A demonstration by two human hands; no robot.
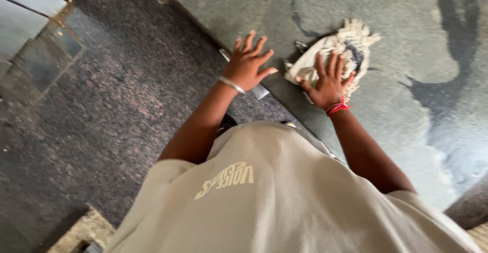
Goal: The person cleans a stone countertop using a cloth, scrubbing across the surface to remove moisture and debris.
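My right hand (328, 80) presses flat, fingers spread, on a cream fringed cloth (351, 42) lying on the grey floor (386, 111). A red thread band circles that wrist. My left hand (247, 62) hovers or rests with fingers apart over the edge where the grey floor meets the dark speckled stone (127, 95); it holds nothing and wears a silver bangle. A small pale flat object (260, 91) lies just under that hand, partly hidden.
Dark wet streaks (447, 55) mark the grey floor to the right. A raised ledge with a glassy panel (46, 50) stands at the upper left. My beige shirt (284, 197) fills the lower frame. A rough stone edge (84, 230) shows at the bottom left.
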